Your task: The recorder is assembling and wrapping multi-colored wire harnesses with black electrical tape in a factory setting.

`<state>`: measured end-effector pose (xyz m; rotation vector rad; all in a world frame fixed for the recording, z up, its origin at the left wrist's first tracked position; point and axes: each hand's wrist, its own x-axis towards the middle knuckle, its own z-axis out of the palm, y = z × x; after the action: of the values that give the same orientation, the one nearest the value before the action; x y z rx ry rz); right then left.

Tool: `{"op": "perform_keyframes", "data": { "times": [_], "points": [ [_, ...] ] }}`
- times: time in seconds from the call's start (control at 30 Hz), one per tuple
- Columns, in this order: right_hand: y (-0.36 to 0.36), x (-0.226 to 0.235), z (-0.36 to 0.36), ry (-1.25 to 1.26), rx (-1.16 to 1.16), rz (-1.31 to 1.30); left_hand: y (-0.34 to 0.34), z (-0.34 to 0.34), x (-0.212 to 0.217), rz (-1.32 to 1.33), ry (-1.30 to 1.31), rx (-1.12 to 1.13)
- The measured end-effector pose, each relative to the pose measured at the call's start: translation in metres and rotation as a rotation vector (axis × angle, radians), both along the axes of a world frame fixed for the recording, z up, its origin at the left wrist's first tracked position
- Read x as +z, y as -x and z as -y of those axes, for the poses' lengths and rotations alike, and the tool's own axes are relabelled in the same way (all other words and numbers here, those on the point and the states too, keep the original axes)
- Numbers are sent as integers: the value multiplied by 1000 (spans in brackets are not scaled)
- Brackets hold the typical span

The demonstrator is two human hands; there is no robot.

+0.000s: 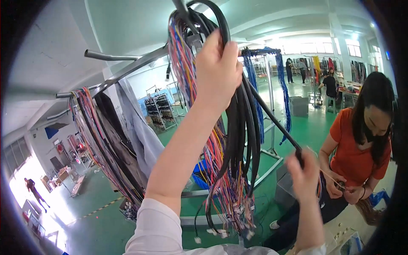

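A thick bundle of wire harnesses, with black sleeved cables (244,127) and multicoloured wires (182,63), hangs from a metal rack arm in front of me. My left hand (217,70) is raised high, its fingers closed round a black cable near the top of the bundle. One black sleeved harness (274,117) slopes down from there to my right hand (304,172). Though blurred, my right hand is closed round that harness near its lower end, where thin pale wires come out. White connectors (221,232) dangle at the bottom of the bundle.
The metal rack (127,70) extends left, carrying more harnesses (97,131) and grey cloth (136,123). Close on my right, a co-worker in an orange shirt (361,144) handles wires. Blue wires (281,89) hang from a stand behind. A grey box (284,187) sits beside the co-worker.
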<state>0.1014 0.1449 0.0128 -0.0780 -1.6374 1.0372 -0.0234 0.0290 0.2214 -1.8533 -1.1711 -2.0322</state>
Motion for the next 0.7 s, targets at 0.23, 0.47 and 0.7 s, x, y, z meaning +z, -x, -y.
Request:
{"op": "perform_keyframes", "data": {
  "times": [0.23,0.47,0.7],
  "points": [
    [37,265,34,-348,173,-97,-12,-26,-2,-517,-421,583],
    [45,321,104,-457,361,-239,33,88,59,-635,-1131,1289],
    [57,334,168,-449,715,-244,59,177,41,23,-63,161]
  ]
}}
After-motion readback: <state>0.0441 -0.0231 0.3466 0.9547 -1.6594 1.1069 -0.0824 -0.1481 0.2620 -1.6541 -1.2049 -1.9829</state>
